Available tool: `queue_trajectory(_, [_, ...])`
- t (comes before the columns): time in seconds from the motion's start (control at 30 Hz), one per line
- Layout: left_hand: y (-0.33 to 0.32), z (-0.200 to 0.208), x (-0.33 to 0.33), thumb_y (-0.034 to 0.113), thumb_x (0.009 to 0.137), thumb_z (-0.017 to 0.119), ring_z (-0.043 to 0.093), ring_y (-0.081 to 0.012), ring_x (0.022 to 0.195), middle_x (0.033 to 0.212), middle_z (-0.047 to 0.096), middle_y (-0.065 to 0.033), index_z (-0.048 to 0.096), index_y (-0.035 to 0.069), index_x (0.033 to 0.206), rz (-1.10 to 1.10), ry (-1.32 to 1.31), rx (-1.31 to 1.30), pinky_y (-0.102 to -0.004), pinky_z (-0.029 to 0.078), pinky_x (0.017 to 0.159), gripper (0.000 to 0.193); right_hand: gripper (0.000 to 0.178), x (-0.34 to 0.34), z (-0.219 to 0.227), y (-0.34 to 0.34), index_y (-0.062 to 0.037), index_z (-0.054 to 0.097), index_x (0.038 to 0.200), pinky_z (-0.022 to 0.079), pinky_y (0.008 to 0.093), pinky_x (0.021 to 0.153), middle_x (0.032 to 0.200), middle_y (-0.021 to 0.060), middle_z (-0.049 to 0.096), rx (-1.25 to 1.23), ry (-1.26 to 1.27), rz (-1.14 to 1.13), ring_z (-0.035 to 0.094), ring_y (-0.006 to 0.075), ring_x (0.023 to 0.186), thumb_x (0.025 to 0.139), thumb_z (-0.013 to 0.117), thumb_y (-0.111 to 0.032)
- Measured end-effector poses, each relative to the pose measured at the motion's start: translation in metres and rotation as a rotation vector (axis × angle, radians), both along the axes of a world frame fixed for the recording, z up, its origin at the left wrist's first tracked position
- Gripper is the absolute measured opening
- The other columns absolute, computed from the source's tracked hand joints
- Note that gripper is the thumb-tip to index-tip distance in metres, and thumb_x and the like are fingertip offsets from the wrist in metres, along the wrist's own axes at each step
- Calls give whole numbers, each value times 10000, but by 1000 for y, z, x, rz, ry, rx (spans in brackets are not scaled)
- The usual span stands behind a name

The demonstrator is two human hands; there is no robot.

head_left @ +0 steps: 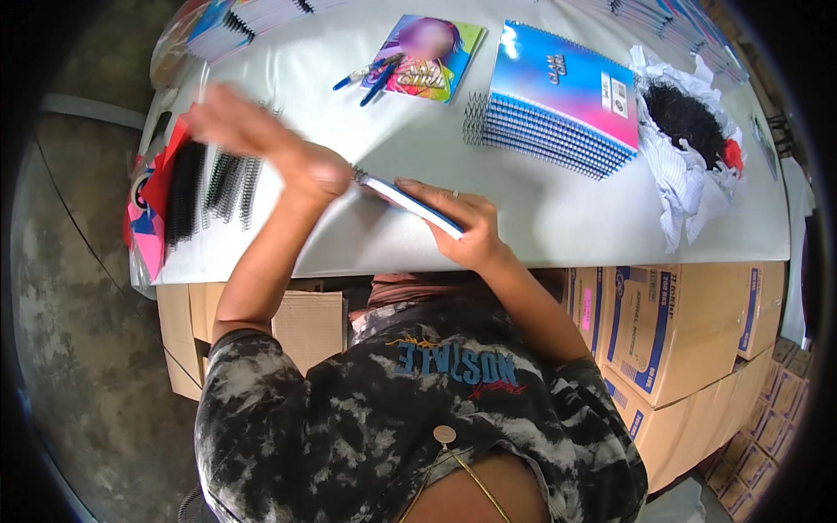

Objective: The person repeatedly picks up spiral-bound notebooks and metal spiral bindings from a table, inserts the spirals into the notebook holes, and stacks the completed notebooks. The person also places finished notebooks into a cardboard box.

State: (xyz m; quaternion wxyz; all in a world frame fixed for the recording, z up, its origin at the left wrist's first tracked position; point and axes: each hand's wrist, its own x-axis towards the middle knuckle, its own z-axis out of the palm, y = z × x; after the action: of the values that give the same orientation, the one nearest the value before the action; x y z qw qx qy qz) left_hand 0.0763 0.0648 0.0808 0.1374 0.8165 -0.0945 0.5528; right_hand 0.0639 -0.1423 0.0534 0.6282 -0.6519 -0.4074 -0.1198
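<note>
In the lower middle of the frame is the person's black-and-white tie-dye T-shirt (410, 375), with cardboard boxes (676, 336) beside it at lower right. Just above centre, the right hand (471, 228) grips a thin spiral notebook (417, 207), thumb and fingers closed on its lower right end; the notebook is tilted edge-on above the white-covered table (375, 131). The left hand (261, 139), motion-blurred, is spread flat with its fingers extended toward the upper left, grasping nothing; its heel is at the notebook's coiled end, though I cannot tell whether they touch. At the left of the frame lie loose black binding coils (186, 187). At upper right, a stack of blue-and-pink spiral notebooks (558, 96) stands beside crumpled striped cloth or paper (680, 200) bearing a black tangle (680, 118). Toward the top centre, blue pens (379, 80) overlap a colourful cover (432, 65). More notebooks (231, 30) fill the far upper left.
</note>
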Motion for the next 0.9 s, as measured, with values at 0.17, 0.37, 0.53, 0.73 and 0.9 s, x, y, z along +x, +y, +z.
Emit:
queue_trajectory(0.17, [-23, -8, -30, 806, 684, 364, 49, -471, 1297, 1364, 100, -369, 130, -124, 1348, -222, 48, 493, -610, -14, 1006, 1167, 389, 3, -6, -3, -41, 596, 1097, 522, 303, 713, 1005, 128, 641, 63, 48, -21, 650, 255, 848, 724, 605, 71])
queue_trajectory(0.37, [-25, -32, -31, 826, 673, 324, 59, -486, 1297, 1365, 208, -319, 193, -123, 1331, -162, 273, 234, -590, -30, 1017, 1163, 369, 0, 3, 0, -31, 595, 1093, 519, 288, 671, 991, 139, 643, 39, 52, 10, 656, 244, 811, 739, 594, 74])
queue_trajectory(0.53, [-16, -27, -16, 829, 674, 299, 159, -517, 1259, 1278, 282, -391, 199, -122, 1325, -226, -118, 446, -634, 7, 991, 1157, 366, -1, -1, -5, -38, 604, 1082, 524, 298, 669, 995, 116, 646, 23, 35, -29, 655, 246, 803, 731, 608, 64])
queue_trajectory(0.73, [-30, -70, -56, 849, 639, 308, 75, -511, 1294, 1353, 274, -303, 220, -17, 1374, -392, 273, 466, -632, 15, 995, 1139, 378, 4, -1, -6, -33, 601, 1087, 524, 316, 680, 987, 135, 645, 60, 29, -45, 654, 261, 812, 720, 609, 58])
queue_trajectory(0.9, [-44, 10, -25, 808, 719, 200, 47, -457, 1315, 1355, 239, -294, 191, -92, 1345, -174, 32, 310, -576, 14, 1031, 1096, 392, -6, 5, -5, -26, 591, 1100, 521, 321, 730, 999, 134, 642, -14, 11, -32, 644, 269, 862, 716, 604, 52])
